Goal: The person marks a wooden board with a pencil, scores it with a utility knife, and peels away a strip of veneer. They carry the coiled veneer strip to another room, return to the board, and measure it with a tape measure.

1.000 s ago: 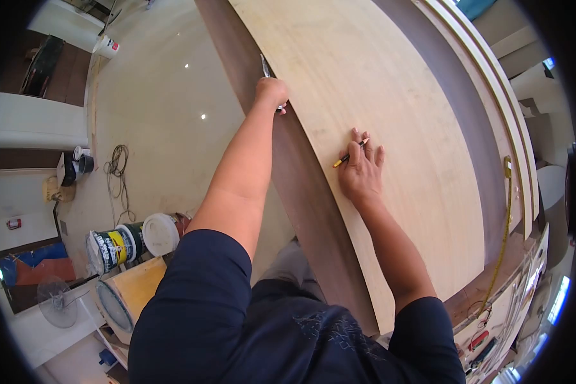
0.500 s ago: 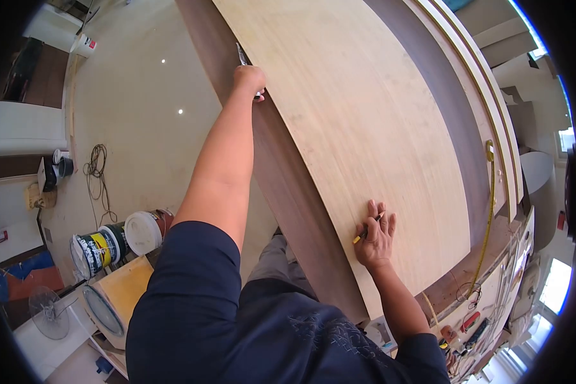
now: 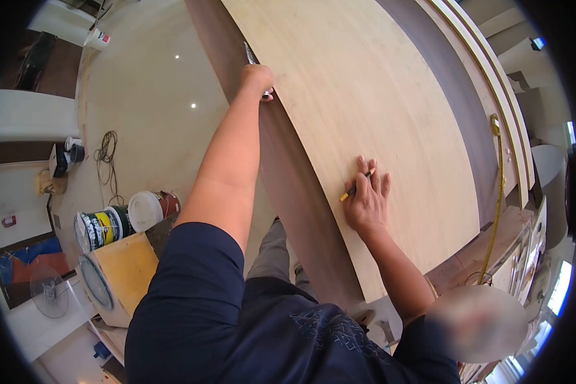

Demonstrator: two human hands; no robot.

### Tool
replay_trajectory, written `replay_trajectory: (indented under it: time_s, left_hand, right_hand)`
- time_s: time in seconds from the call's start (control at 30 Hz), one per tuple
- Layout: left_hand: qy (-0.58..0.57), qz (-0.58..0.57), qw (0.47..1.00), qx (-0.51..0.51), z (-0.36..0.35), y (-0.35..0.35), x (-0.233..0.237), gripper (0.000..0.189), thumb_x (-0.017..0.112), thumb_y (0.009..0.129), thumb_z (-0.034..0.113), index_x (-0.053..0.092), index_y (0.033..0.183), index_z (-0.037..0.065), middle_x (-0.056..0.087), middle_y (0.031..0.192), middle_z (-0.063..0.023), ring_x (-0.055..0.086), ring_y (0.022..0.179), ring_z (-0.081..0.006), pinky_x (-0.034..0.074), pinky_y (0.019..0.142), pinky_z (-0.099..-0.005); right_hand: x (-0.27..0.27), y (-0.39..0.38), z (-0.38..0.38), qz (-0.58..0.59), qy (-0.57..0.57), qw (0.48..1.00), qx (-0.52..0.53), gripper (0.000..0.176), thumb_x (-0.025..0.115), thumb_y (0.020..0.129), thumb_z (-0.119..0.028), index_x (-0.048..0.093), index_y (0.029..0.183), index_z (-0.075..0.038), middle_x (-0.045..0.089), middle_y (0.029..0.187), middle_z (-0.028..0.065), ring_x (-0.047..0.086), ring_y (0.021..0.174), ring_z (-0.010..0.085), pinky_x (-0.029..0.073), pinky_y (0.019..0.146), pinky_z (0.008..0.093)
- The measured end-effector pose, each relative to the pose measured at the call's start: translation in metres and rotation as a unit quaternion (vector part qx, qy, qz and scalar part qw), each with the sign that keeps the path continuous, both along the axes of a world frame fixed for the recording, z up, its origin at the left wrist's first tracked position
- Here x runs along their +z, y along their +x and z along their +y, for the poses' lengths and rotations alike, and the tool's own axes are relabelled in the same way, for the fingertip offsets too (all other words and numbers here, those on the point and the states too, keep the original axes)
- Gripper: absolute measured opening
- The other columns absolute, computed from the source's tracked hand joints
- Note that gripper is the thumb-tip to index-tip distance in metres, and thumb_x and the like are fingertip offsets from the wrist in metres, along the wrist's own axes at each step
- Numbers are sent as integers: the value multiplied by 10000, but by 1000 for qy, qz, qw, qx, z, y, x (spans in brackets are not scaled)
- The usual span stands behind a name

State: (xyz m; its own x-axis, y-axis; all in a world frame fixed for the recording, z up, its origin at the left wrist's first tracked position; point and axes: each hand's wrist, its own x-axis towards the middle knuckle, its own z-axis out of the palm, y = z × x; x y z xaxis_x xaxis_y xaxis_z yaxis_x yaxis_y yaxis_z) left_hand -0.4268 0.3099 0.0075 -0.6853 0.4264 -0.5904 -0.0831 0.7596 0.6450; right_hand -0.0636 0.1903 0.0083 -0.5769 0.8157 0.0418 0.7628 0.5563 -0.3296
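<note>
A wide pale plywood sheet (image 3: 390, 115) lies over a darker brown board (image 3: 307, 224), whose strip shows along the near-left edge. My left hand (image 3: 258, 79), arm stretched far out, is closed around a slim silver hand tool (image 3: 249, 54) at that sheet's left edge. The tool's pointed end sticks out beyond the fist, and its exact kind is hidden by the fingers. Lower down, my right hand (image 3: 367, 203) rests on the plywood near the same edge. Between its fingers sits a yellow-and-black pencil (image 3: 347, 194), with the other fingers spread on the wood.
A yellow tape measure (image 3: 495, 125) has its blade drawn out along the right side. Paint buckets (image 3: 96, 232) stand on the floor to the left, near a coiled cable (image 3: 107, 153) and a fan (image 3: 48, 291). A blurred round patch (image 3: 480, 323) covers the lower right.
My right hand has slid up along the plywood, away from my body, with the pencil still in it. My left hand keeps its hold at the edge. The view has shifted slightly.
</note>
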Motion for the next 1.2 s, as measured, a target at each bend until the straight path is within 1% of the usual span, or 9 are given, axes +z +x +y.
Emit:
replay_trajectory:
  time_s: [0.23,0.37,0.5,0.57,0.73,0.87,0.97,1.07,1.2]
  left_hand:
    - [-18,3,997,-76,-56,84,-8,167,460,957,29,610,917,-34,669,731,-162,636,509,-268,520,394,-371]
    - [-17,-10,1000,-25,-87,122,-6,179,474,952,25,634,908,-42,681,721,-153,645,506,-261,532,404,-365]
    - [-12,-7,998,-69,-95,129,-16,167,521,928,12,672,876,-34,700,749,-160,668,532,-265,531,403,-349]
    - [-30,28,984,-171,-94,125,-28,193,470,975,110,619,1009,-6,667,791,-166,640,568,-246,539,427,-373]
    - [-7,19,997,-76,-104,141,1,129,551,923,15,669,924,-37,712,771,-156,681,538,-247,540,410,-323]
    - [30,48,998,-10,-88,116,-8,133,552,928,44,596,993,-64,707,798,-179,680,542,-261,542,413,-330]
    - [13,36,992,-121,-55,54,-39,171,548,932,67,554,1026,-76,700,816,-217,680,541,-269,529,395,-338]
    - [35,34,998,-26,-28,15,-1,147,528,931,52,577,967,-81,696,789,-223,677,527,-257,516,384,-339]
    - [50,57,996,-42,27,-69,-1,128,533,912,23,611,864,-67,697,749,-198,680,526,-240,516,393,-334]
  right_hand:
    - [-2,6,-4,16,14,1000,11,145,430,990,-187,451,1065,-65,389,1525,141,286,1443,366,144,1154,616]
    - [-3,6,-7,19,18,1000,8,157,404,1007,-211,436,1080,-75,391,1525,138,276,1449,361,144,1156,615]
    - [-8,6,-7,28,27,999,6,152,412,1008,-218,433,1079,-85,403,1519,130,276,1448,367,152,1155,614]
    - [-7,6,-6,19,36,999,4,156,415,1009,-225,436,1075,-86,407,1518,121,278,1447,364,152,1158,607]
    - [-4,7,-7,31,34,999,-3,159,420,1006,-229,452,1061,-84,412,1518,106,297,1445,337,147,1173,574]
    - [-3,6,-9,28,27,999,-18,128,461,965,-164,484,1068,-92,403,1527,81,298,1448,300,154,1188,529]
    - [-2,3,-8,12,16,1000,-24,147,440,986,-206,482,1046,-78,408,1521,95,305,1444,314,157,1183,544]
    - [1,-3,-9,4,16,999,-45,119,490,958,-178,511,1010,-73,436,1502,85,344,1423,314,180,1180,533]
    - [1,-7,-4,-23,32,998,-41,115,561,917,-154,518,986,-73,468,1477,84,381,1401,313,199,1170,530]
